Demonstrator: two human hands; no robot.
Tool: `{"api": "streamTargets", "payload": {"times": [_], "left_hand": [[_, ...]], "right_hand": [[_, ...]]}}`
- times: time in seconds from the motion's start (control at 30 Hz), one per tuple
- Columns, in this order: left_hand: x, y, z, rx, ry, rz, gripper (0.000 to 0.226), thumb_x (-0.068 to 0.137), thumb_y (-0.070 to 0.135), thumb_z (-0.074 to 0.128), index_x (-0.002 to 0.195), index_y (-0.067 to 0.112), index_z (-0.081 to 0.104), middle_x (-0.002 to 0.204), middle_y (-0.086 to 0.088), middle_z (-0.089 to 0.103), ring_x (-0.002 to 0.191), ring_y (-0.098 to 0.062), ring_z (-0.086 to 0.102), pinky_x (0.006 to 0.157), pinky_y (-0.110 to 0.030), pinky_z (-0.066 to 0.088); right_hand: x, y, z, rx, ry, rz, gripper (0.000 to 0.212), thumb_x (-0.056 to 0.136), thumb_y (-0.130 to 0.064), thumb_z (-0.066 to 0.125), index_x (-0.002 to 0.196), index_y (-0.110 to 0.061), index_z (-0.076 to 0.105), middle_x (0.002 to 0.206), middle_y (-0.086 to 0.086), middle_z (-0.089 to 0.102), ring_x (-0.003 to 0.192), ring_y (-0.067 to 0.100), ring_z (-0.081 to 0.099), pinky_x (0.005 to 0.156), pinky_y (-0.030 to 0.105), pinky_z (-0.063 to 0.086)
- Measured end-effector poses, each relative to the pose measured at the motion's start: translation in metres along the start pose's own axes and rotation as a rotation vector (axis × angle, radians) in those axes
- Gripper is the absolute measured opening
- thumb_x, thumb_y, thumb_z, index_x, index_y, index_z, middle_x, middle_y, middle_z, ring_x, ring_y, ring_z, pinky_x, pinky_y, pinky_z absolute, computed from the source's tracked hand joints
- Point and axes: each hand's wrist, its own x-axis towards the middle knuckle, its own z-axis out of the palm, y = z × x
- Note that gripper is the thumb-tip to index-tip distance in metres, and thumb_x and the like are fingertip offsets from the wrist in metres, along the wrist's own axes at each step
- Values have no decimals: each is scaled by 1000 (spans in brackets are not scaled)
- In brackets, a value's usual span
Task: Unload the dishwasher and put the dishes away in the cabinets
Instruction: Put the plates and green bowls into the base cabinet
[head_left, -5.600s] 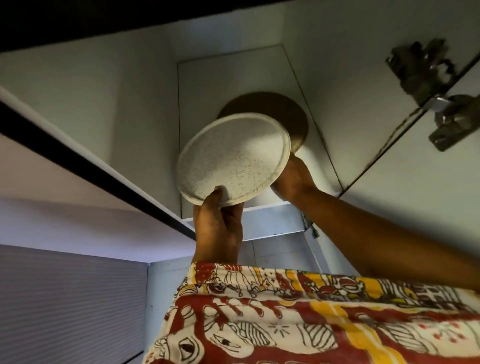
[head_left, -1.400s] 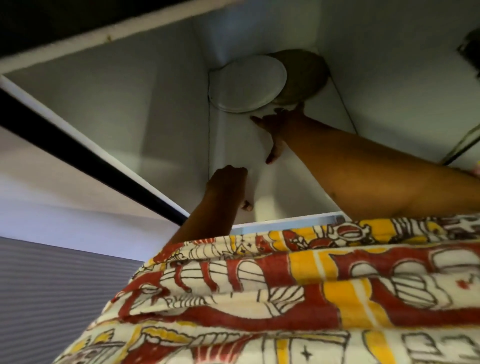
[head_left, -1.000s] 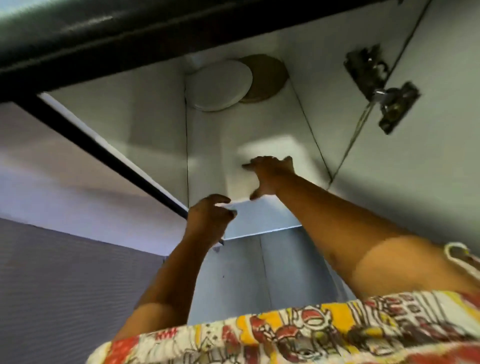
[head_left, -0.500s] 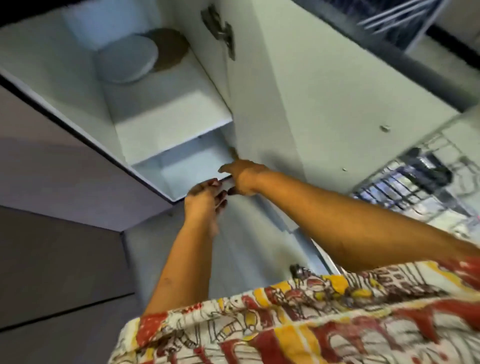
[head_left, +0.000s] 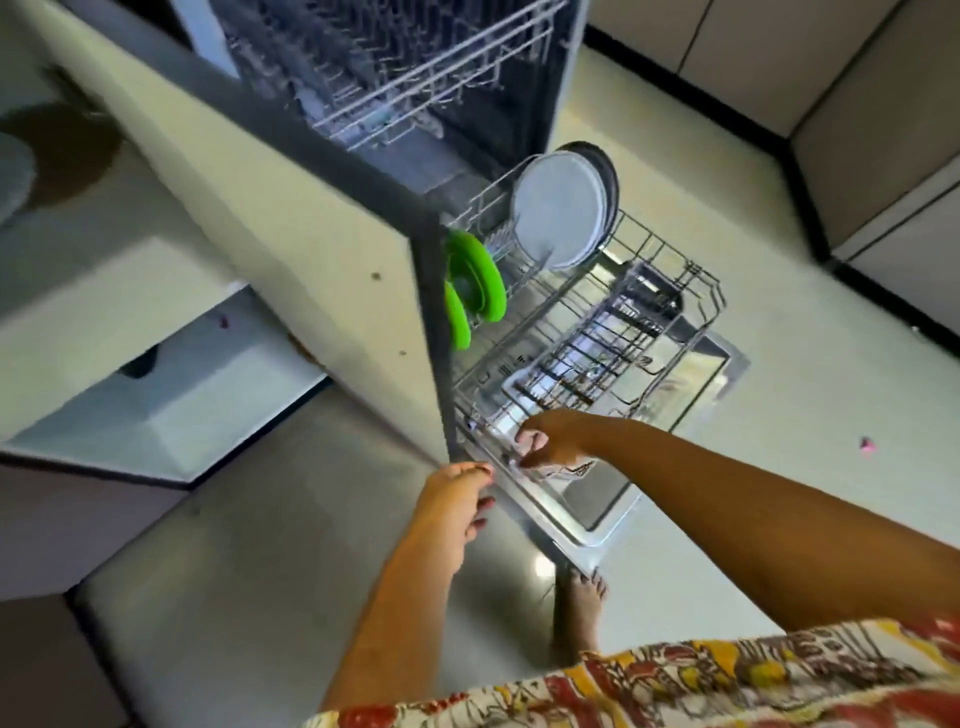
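Where plates (head_left: 561, 213) stood: back of rack (head_left: 696, 283).
Left hand (head_left: 460, 499): loose, empty.
Right hand (head_left: 550, 441): curled over rack front; grip unclear.

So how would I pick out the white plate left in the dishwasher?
Find the pulled-out lower rack of the open dishwasher. At its far end a white plate stands on edge. Beside it are bright green pieces, behind it a dark plate; only it is white.

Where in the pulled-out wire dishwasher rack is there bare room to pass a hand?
Free: the middle rows of bare tines in the wire lower rack, between the green plastic rings and the dark cutlery basket. Crowded: the far corner, where white round plates stand packed beside the rings.
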Motion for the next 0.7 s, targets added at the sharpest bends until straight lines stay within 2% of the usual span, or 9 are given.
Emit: {"api": "streamTargets", "payload": {"times": [0.2,0.3,0.43,0.6,0.7], "left_hand": [[9,37,67,65,-137,9,17,96,11,47,87,18,59,91,-2,63,82,-18,58,70,-29,43],[25,62,97,61,-116,36,14,96,12,48,93,16,61,94,-4,64,87,-20,59,78,-32,47],[46,101,132,29,-102,16,15,97,9,45,89,14,57,85,0,61,78,-16,56,79,-32,43],[80,155,156,-35,-27,54,17,97,8,44,86,15,56,88,-1,60,78,-17,57,72,-30,42],[100,188,168,-82,12,75,14,97,7,43,93,11,55,89,-1,59,87,-21,57,85,-37,44]], "right_hand": [[-1,93,-27,144,153,103,46,92,-33,58,132,-12,49,130,10,58,120,23,54,104,33,39],[11,132,-48,175,236,138,43,91,-30,59,130,-11,52,127,11,60,116,24,56,104,36,41],[32,177,-87,215,380,166,35,91,-26,60,122,-12,56,124,10,61,112,26,57,98,37,46],[64,219,-149,300,524,191,35,91,-19,58,125,-12,57,126,11,60,117,28,55,99,35,44],[90,237,-184,347,633,189,33,88,-17,59,121,-14,60,123,12,60,114,29,57,97,34,45]]}}
